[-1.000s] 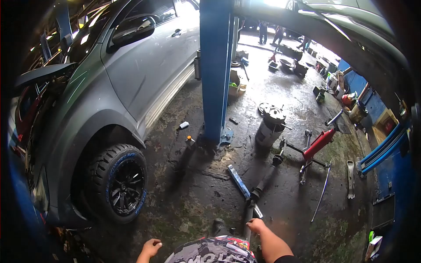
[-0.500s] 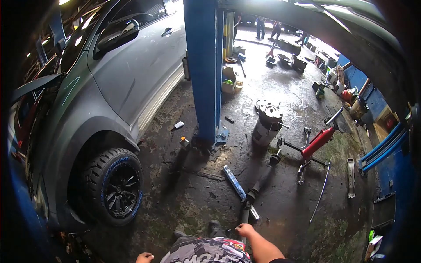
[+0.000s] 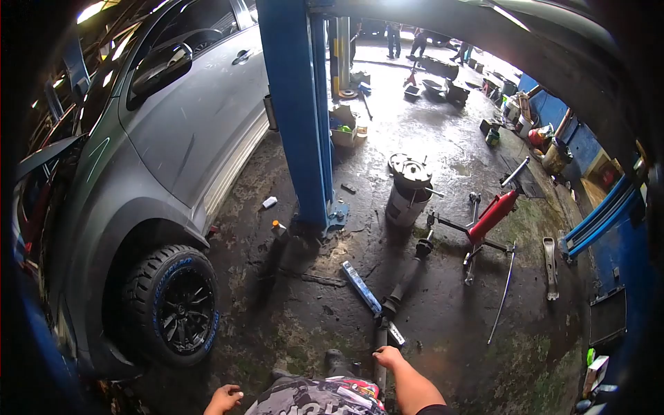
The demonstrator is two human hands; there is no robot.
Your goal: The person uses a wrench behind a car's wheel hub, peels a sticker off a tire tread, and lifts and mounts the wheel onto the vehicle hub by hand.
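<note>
Near the bottom centre, my right hand [image 3: 389,357] is closed at the upper side of a long dark shaft [image 3: 408,280] on the floor; whatever its fingers hold is too small to make out. My left hand [image 3: 226,398] hangs at the lower left beside my shirt, its fingers curled and small in view. A blue and white box [image 3: 361,288] lies against the shaft, with a white label piece [image 3: 396,335] on the shaft's other side. The far end of the shaft reaches toward a red stand [image 3: 492,216] with dark legs.
A grey vehicle [image 3: 200,117] with a black-rimmed wheel [image 3: 183,311] stands at left. A blue post [image 3: 299,124] rises beside it. Beyond the shaft is a bucket [image 3: 405,206]. A metal bar [image 3: 550,270] and thin rod [image 3: 501,297] lie right. People [image 3: 393,40] stand far back.
The view has turned, so the post, bucket and shaft sit further left. My right hand stays low near the shaft; my left hand remains at the lower left.
</note>
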